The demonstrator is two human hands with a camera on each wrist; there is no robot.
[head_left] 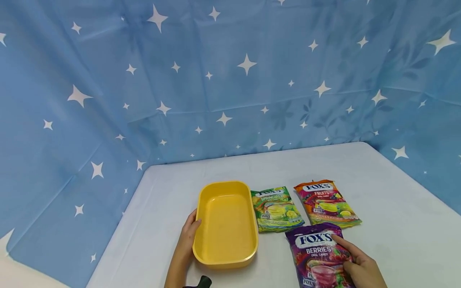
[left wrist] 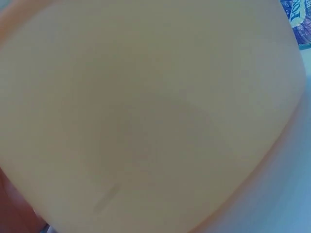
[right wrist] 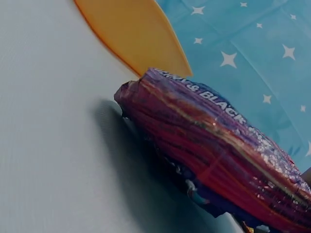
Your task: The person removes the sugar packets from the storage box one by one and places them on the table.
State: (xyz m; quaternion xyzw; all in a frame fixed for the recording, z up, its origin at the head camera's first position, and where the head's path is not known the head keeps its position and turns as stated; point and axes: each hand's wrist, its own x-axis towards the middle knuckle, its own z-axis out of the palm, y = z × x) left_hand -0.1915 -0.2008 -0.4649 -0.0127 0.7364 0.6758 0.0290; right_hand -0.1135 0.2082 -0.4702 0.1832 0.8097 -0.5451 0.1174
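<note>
My left hand point(head_left: 189, 229) grips the left rim of an upright yellow plastic tray point(head_left: 199, 244), thumb over the edge. Pale and blurred, the tray's side point(left wrist: 155, 116) fills most of the left wrist view and hides that hand's fingers. On the right, my right hand point(head_left: 361, 264) holds a purple bag of berry candy point(head_left: 318, 256) by its right side, index finger and thumb lying on its front. A shadow shows under the bag point(right wrist: 204, 145) in the right wrist view, its near end raised off the white cloth.
A green candy bag point(head_left: 276, 210) lies against the tray's right side. Farther right is an orange-red fruit candy bag point(head_left: 325, 204), its lower edge close to the purple one. The white table point(head_left: 173, 188) meets a blue star-patterned curtain point(head_left: 230, 96) at the back and sides.
</note>
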